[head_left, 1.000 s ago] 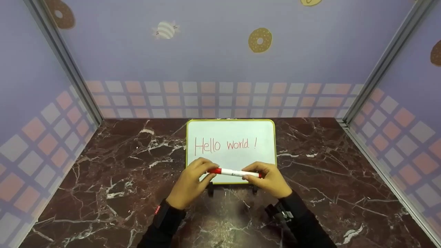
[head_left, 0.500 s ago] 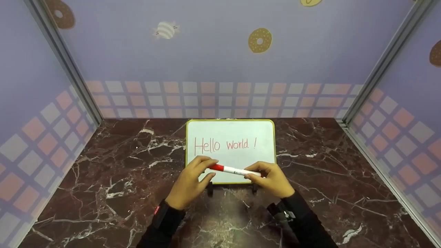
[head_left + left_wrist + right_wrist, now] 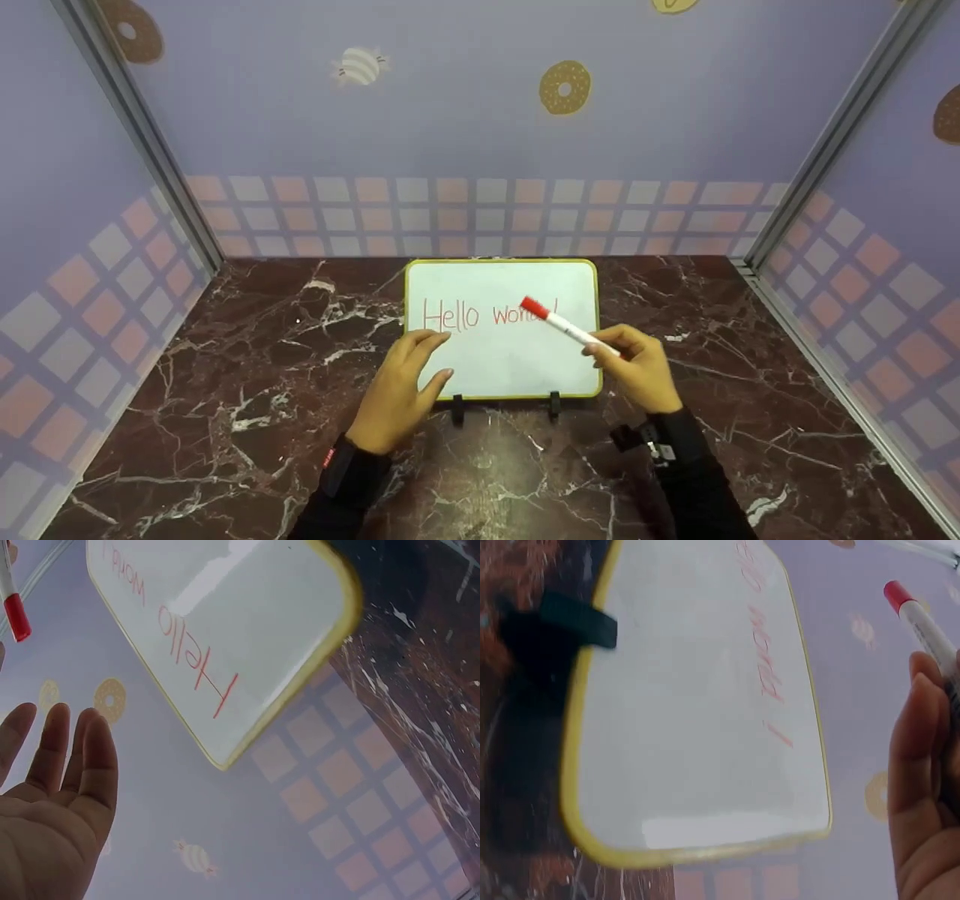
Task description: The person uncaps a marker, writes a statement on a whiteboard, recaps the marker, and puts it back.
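Note:
A white marker with a red cap [image 3: 574, 331] is pinched near its tail end by my right hand [image 3: 640, 369]. Its capped end points up and left, in front of the whiteboard's lettering. The whiteboard [image 3: 510, 367] has a yellow frame and carries "Hello world!" in red. Before its lower left corner is my left hand [image 3: 394, 394], thumb and fingers spread apart, holding nothing. In the left wrist view the fingers [image 3: 54, 742] of that hand are loosely extended, apart from the marker [image 3: 15, 611]. The right wrist view shows the red cap [image 3: 897, 594] on the marker.
Black stand feet [image 3: 458, 409] support the board's lower edge on a dark red marbled table [image 3: 300, 420]. Lilac walls with a checked band [image 3: 491, 217] enclose the table at the back and both sides.
The left hand has let go of the capped end and drawn slightly left. My right hand has carried the marker up and to the right, tilting its cap upward.

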The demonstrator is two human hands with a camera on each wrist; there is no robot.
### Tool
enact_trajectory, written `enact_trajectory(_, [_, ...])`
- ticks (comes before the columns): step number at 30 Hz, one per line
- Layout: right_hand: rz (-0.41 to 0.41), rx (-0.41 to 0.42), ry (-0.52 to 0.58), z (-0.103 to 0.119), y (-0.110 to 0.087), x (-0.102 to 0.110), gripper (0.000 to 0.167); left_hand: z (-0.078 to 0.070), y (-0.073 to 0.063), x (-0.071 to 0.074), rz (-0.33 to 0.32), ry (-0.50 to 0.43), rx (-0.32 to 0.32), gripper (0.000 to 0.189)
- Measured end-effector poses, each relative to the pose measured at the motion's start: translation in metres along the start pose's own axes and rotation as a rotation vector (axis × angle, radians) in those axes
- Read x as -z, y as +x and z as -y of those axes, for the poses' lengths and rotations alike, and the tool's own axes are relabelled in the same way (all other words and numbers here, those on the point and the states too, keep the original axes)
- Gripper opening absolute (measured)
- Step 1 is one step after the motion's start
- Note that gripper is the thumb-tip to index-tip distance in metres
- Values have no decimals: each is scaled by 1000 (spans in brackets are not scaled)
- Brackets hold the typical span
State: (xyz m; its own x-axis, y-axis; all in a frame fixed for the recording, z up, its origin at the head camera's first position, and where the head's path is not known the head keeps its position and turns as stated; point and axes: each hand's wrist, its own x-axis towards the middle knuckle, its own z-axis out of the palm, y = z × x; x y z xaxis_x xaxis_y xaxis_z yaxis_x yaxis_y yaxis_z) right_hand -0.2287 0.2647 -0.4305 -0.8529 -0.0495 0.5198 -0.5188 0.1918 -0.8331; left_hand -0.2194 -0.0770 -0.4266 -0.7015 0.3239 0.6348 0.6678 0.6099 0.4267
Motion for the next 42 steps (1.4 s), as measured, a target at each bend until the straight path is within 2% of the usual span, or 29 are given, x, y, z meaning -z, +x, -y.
enact_trajectory(4, [-119, -41, -31, -5, 2, 16, 9, 6, -1, 2, -10, 28, 14, 51])
enact_trajectory(7, [-205, -91, -85, 0, 2, 25, 10, 11, -3, 3, -17, 48, 28, 52])
enact_trajectory(11, [-310, -170, -165, 1, 2, 37, 13, 15, -6, 5, -3, 65, 78, 53])
enact_trajectory(14, [-375, -210, -244, -15, 1, 50, 14, 19, -8, 6, 9, 77, 117, 54])
enact_trajectory(19, [-433, -255, -430, -34, -4, 68, 15, 25, -13, 7, 7, 106, 122, 55])
enact_trajectory(23, [-467, -322, -509, -42, -11, 78, 16, 29, -17, 7, 2, 127, 116, 55])
enact_trajectory(27, [-479, -438, -555, -48, -16, 87, 20, 31, -21, 9, 13, 132, 133, 56])
enact_trajectory(33, [-434, -592, -616, -55, -23, 98, 30, 34, -25, 11, 17, 152, 143, 55])
enact_trajectory(42, [-382, -699, -702, -63, -28, 108, 35, 40, -32, 13, 48, 172, 165, 53])
